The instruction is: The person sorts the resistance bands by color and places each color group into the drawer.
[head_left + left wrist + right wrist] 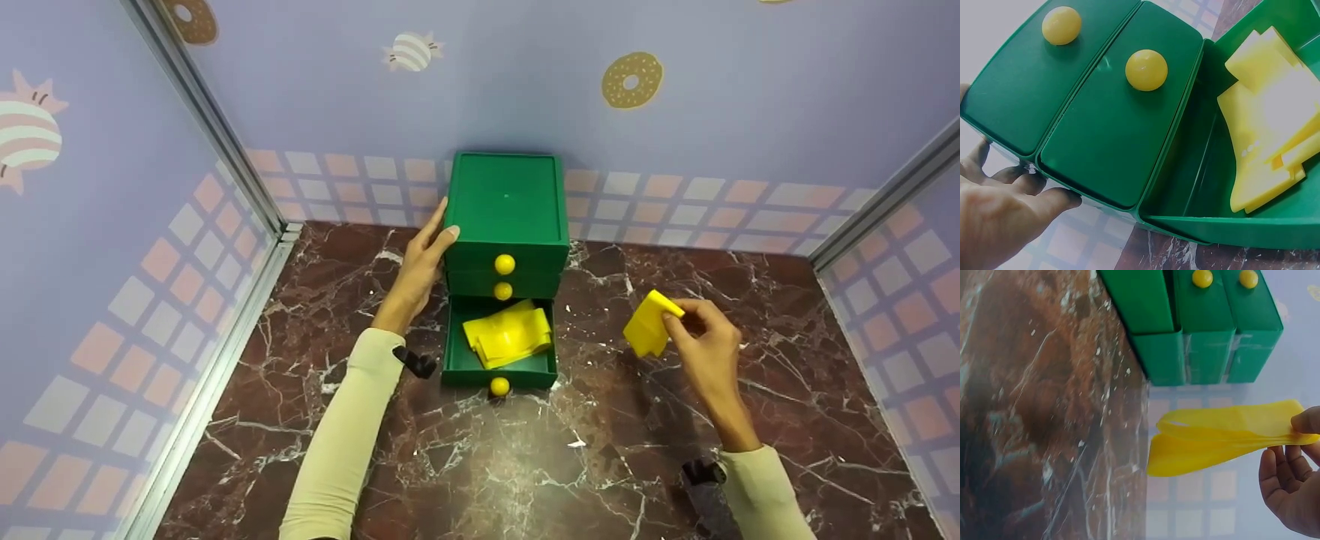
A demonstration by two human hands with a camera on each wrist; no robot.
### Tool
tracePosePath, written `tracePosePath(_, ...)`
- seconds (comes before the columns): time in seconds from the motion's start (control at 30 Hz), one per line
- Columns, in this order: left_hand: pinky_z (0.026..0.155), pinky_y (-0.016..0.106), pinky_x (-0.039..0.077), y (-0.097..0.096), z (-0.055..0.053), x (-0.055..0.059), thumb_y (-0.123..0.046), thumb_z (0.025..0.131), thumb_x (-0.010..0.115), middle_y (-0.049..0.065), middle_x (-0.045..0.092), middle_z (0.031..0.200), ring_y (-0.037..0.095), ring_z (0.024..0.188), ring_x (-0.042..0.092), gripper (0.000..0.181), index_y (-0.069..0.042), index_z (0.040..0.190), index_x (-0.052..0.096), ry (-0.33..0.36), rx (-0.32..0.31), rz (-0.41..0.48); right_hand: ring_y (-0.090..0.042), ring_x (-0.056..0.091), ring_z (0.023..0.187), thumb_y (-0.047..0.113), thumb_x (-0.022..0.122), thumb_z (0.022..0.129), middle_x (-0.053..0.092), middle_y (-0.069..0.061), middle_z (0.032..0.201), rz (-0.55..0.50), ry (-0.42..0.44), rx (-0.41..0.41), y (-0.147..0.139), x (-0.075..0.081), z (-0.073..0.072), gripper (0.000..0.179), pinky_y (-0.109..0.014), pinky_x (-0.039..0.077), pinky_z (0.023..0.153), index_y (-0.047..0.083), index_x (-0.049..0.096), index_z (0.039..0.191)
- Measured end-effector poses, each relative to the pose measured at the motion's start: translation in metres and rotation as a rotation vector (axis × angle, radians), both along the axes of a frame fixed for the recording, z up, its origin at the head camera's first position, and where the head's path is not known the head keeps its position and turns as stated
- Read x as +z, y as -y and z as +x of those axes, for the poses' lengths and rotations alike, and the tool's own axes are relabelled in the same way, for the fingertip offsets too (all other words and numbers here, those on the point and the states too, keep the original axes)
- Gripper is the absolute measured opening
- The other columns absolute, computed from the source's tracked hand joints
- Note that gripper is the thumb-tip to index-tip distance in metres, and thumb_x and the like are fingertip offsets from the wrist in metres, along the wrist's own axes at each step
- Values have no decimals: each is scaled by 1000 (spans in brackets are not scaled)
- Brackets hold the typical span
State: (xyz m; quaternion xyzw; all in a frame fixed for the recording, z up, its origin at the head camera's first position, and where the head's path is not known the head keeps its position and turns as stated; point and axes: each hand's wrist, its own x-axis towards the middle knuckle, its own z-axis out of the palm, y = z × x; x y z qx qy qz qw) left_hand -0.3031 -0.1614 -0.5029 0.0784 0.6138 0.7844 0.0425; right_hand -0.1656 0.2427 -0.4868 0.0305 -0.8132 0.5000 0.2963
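A green drawer unit [507, 199] with round yellow knobs stands against the back wall. Its bottom drawer [459, 360] is pulled out, and folded yellow sheets [510, 334] of thin, flexible material lie inside. My left hand [415, 274] rests against the unit's left side with its fingers extended, the thumb near the top front edge; in the left wrist view, fingertips [1061, 199] touch that side. To the right of the drawer, my right hand [709, 345] pinches a folded yellow sheet [643, 328] above the tabletop. This sheet [1224, 433] hangs in looped layers in the right wrist view.
The dark red marble tabletop [600, 465] extends around the unit. Patterned walls close in at the back [510, 82], left [82, 300] and right [907, 315], with metal strips [217, 112] along their corners. Both upper drawers [1112, 112] are closed.
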Motion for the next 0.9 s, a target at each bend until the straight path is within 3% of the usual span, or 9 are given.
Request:
tracePosePath(0.33,113,60,52,2,1,1,-43,112,64,3,30,180,32,147,56,69,-45,173,33,-10,-8,-34,-8,66,81,-22,75,90,75,-27,96,25,-56,98,28,2,-2,12,-10,54,76,-16,77,101)
tracePosePath(0.67,112,60,53,1,1,1,-40,111,66,7,33,178,32,141,61,75,-35,176,29,-8,-1,-20,-16,65,79,-22,75,89,75,-24,93,52,-94,187,62,15,-4,13,-13,54,76,-14,77,99)
tracePosePath(0.9,110,57,55,0,1,2,-39,112,65,7,36,177,32,138,64,73,-36,176,31,-4,-1,-6,-17,62,73,-20,76,90,73,-24,90,37,-92,243,84,19,-6,12,-14,52,69,-13,78,100)
